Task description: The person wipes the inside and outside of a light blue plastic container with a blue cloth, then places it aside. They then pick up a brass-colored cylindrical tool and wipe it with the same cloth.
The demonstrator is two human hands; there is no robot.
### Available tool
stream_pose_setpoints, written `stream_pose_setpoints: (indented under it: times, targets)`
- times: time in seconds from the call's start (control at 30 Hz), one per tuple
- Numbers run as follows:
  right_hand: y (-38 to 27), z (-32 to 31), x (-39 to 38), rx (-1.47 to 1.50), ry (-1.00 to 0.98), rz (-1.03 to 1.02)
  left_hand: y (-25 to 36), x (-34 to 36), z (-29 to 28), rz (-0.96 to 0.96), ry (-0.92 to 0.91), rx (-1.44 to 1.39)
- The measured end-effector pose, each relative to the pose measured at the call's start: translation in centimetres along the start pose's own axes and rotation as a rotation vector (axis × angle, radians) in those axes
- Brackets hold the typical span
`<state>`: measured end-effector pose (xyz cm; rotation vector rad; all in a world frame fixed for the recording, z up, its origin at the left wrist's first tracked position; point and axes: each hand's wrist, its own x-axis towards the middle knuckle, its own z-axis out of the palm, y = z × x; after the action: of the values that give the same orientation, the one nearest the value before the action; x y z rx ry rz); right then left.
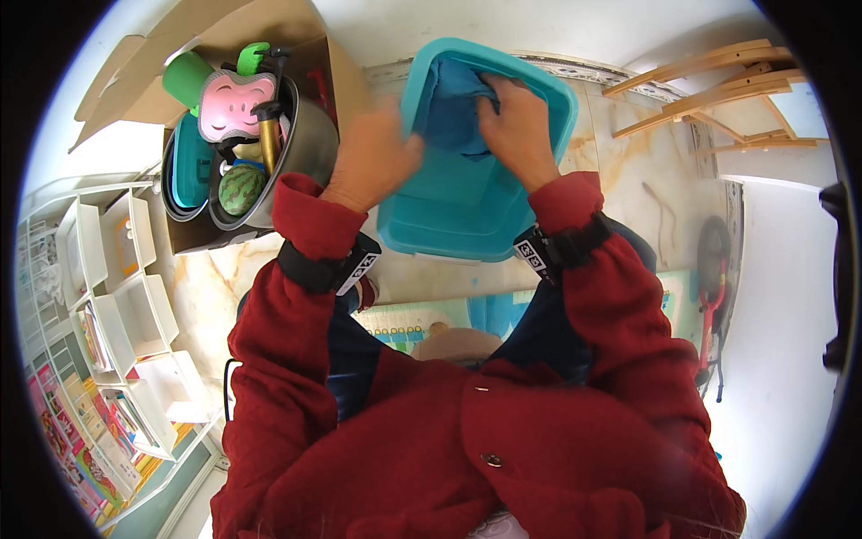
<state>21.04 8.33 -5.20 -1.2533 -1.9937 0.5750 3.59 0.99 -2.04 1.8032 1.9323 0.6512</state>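
A teal plastic bin (pixel 440 235) stands on the floor in front of me. A blue cloth (pixel 453 103) lies bunched inside it, against the far left wall. My right hand (pixel 519 130) reaches into the bin from the right, thumb and fingers closed on the right edge of the cloth. At the bin's left rim is my left hand (pixel 375 154), its fingers smeared by motion; its thumb points toward the bin. Whether it holds anything does not show.
An open cardboard box (pixel 348 76) on the left holds grey pots (pixel 310 148), a pink cartoon-face pad (pixel 235 106) and a toy watermelon (pixel 241 189). White shelves (pixel 135 314) with books stand further left. At right are a folded wooden rack (pixel 718 85) and a red-framed wheeled toy (pixel 709 314).
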Motion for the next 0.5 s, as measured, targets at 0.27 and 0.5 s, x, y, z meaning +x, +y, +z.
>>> stream_pose_setpoints:
  times: [0.27,0.5]
  targets:
    - [-0.8,3.5,-5.4,-0.197,-0.626,-0.344,-0.4,-0.3,-0.8,-0.017,0.004,0.149]
    - [-0.1,1.0,-2.8,-0.376,-0.610,-0.310,-1.5,0.0,-1.1,-0.003,0.071,0.109]
